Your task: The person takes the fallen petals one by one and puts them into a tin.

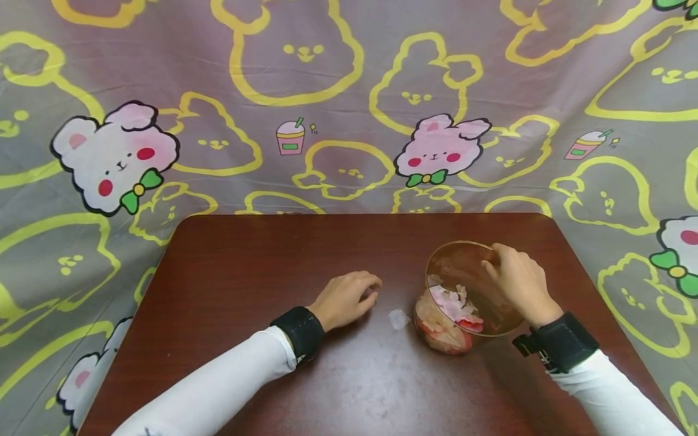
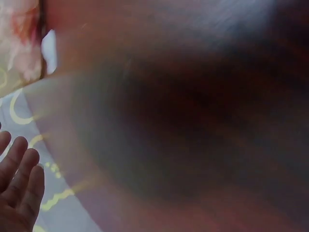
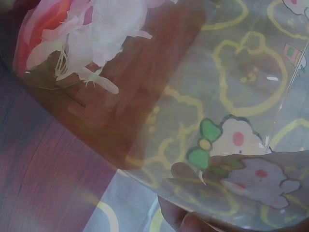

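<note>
A see-through amber bowl [image 1: 458, 263] stands tilted on the right half of the table. My right hand [image 1: 518, 281] grips its right rim, thumb over the edge; fingers [image 3: 193, 224] show at the wall's lower edge in the right wrist view. Pink, white and red petals [image 1: 455, 303] are heaped at the bowl's lower left, and petals [image 3: 96, 38] also show close up through the wall. To the left, my left hand [image 1: 346, 298] is held low over the table, fingers loosely bent, holding nothing. Its fingers [image 2: 31, 188] appear at the left wrist view's edge.
One pale loose petal [image 1: 398, 319] lies on the brown table [image 1: 262, 260] between my left hand and the bowl. A grey curtain [image 1: 349, 115] printed with cartoon rabbits and yellow outlines hangs behind the table and along both sides.
</note>
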The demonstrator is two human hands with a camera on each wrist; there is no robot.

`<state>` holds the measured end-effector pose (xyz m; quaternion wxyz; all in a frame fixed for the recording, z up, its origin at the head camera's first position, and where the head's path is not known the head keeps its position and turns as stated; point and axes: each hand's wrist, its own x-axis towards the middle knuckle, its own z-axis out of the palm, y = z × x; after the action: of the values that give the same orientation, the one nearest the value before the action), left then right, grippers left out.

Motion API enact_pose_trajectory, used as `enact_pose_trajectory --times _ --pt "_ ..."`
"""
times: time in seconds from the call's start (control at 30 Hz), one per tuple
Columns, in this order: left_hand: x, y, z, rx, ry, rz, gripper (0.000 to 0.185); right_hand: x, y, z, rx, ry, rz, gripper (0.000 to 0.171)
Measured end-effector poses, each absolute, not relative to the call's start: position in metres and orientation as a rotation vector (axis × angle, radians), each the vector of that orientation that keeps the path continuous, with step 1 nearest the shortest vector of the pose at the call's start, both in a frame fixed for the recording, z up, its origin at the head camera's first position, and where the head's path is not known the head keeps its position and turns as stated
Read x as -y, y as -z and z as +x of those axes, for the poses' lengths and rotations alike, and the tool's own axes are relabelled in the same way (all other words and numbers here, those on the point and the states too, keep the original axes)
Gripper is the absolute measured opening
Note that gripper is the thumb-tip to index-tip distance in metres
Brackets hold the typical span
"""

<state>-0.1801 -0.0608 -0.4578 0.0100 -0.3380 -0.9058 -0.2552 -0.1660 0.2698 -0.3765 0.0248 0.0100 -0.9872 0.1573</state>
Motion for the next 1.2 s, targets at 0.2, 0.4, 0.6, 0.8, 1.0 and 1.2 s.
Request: enact_pose_trajectory --times 0.2,0.4,0.6,0.8,1.0,1.2 --pt "0.055 0.468 -0.167 2.882 0.722 -1.169 0.028 -0.267 0.375 -0.166 3.058 -0.469 0.021 0.013" --pt "0.039 0.469 -0.163 2.944 0.616 -1.3 0.051 -0.268 0.375 -0.166 3.065 -0.476 0.021 0.013" --pt "0.03 0.475 -0.156 2.917 0.479 -1.435 0.058 -0.269 0.375 -0.166 3.062 -0.481 0.022 0.013" --pt "0.027 0.481 -0.152 2.868 0.392 -1.431 0.036 -0.27 0.375 -0.167 3.044 -0.477 0.038 0.012" --pt "0.025 0.486 -0.148 2.801 0.351 -1.374 0.01 -0.269 0.374 -0.166 3.047 -0.483 0.036 0.013" --pt "0.027 0.49 -0.145 2.8 0.415 -1.312 0.005 -0.269 0.375 -0.166 3.056 -0.482 0.026 0.014"
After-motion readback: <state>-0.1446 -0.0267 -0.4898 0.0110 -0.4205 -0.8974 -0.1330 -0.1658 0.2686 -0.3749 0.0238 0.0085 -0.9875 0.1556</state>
